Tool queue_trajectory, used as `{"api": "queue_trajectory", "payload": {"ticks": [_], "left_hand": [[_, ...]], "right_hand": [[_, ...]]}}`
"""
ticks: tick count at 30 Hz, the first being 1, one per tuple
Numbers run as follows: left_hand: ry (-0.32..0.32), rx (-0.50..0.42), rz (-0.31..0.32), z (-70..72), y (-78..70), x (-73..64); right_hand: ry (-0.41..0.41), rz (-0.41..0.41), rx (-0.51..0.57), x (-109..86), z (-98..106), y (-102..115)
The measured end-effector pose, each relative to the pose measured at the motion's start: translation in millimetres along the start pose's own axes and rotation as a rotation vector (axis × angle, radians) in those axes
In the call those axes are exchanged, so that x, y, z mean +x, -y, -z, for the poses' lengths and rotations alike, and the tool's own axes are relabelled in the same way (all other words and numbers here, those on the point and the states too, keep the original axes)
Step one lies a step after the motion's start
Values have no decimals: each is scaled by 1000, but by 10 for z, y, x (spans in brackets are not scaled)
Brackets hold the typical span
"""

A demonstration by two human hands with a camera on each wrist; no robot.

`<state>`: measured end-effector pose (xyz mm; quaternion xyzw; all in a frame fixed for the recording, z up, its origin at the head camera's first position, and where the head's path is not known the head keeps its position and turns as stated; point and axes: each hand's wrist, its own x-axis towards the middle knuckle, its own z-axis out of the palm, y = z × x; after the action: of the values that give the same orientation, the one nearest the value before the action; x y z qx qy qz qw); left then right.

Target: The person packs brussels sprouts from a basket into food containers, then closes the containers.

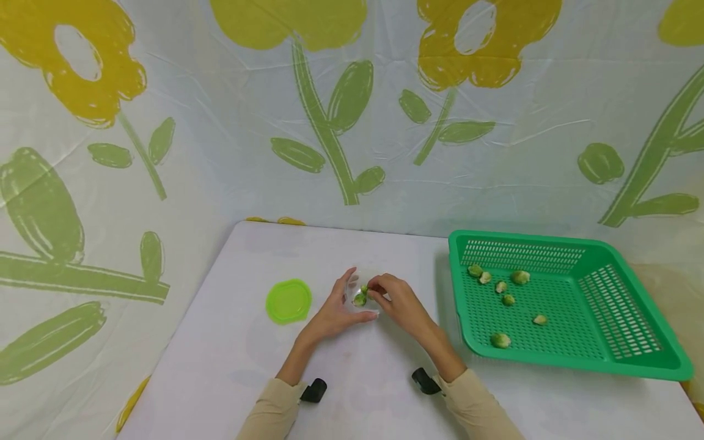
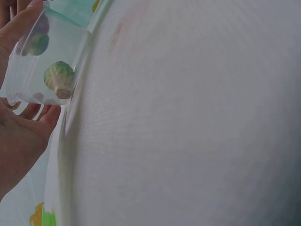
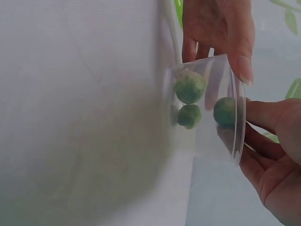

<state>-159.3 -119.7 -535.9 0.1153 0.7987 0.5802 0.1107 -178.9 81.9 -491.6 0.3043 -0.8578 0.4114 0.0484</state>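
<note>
My left hand [image 1: 334,313] grips a clear plastic container [image 3: 207,143] around its side, thumb near the rim. Two Brussels sprouts [image 3: 190,88] lie at the container's bottom, seen through its wall in the right wrist view. At the mouth, my right hand [image 1: 400,299] pinches another Brussels sprout [image 3: 224,112], with its fingertips reaching inside the rim. In the left wrist view a sprout [image 2: 59,79] shows at the bottom, stem end toward the camera. The container stands on the white tabletop.
A bright green lid [image 1: 288,301] lies flat on the table left of the container. To the right stands a large green perforated basket [image 1: 572,365] with several Brussels sprouts [image 1: 519,277] scattered on its floor. A flower-printed curtain [image 1: 231,146] hangs behind and left of the table.
</note>
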Motion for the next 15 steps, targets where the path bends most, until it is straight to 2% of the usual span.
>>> {"api": "queue_trajectory", "payload": {"ticks": [6, 15], "left_hand": [[0, -3, 6, -8, 14, 1], [-7, -16, -29, -13, 27, 1]], "right_hand": [[75, 2, -21, 17, 31, 27], [205, 31, -51, 79, 84, 34]]}}
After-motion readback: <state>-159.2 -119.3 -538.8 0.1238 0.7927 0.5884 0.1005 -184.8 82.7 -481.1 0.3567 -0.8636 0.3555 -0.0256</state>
